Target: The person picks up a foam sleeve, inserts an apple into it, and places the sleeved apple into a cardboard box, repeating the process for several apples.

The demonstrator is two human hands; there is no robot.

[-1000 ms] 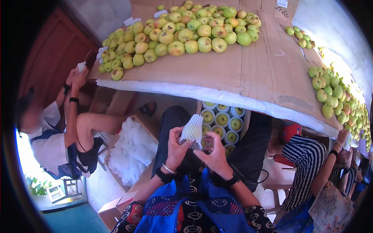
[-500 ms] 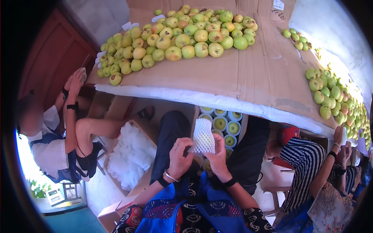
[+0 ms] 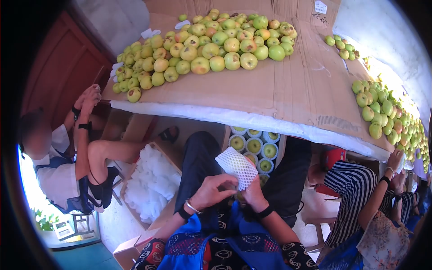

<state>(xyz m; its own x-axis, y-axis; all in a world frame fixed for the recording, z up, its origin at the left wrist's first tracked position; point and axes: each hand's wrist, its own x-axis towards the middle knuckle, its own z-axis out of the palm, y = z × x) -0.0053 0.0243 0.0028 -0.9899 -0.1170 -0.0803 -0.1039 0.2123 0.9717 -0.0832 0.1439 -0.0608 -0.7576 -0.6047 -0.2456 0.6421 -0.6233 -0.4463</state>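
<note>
A white foam net sleeve (image 3: 237, 167) is held up in front of me, its loose end leaning to the upper left. My right hand (image 3: 254, 196) is closed around the sleeve's lower right part; a yellowish-green apple shows partly near the fingers. My left hand (image 3: 210, 192) is beside the sleeve's lower edge, fingers curved, with a gap between thumb and forefinger. Whether its fingertips touch the net cannot be made out. Below, between my knees, a box (image 3: 282, 150) holds rows of green apples (image 3: 254, 145) in foam nets.
Green-yellow apples (image 3: 200, 65) are heaped on the cardboard-covered table (image 3: 252, 92), with another heap (image 3: 375, 108) to the right. A carton of white foam nets (image 3: 150, 184) stands left. One person (image 3: 58, 166) sits left; a person in striped trousers (image 3: 351, 189) sits right.
The foam sleeve has tipped from upright to leaning left. My right hand has turned around its lower part, and my left hand has moved slightly down and right, off the sleeve's side.
</note>
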